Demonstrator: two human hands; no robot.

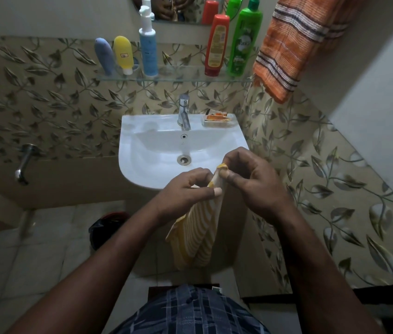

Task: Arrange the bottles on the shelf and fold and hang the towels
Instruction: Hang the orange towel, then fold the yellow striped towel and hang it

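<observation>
Over the sink [142, 150], the left hand [186, 189] and right hand [253, 179] each pinch the top edge of the yellow towel [198, 237], close together so it hangs doubled for folding, while five bottles [217, 44] stand on the shelf [178, 77].

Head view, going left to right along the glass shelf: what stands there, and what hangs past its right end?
Grey-blue tube → yellow tube → blue pump bottle → red bottle → green bottle → orange striped towel.
</observation>
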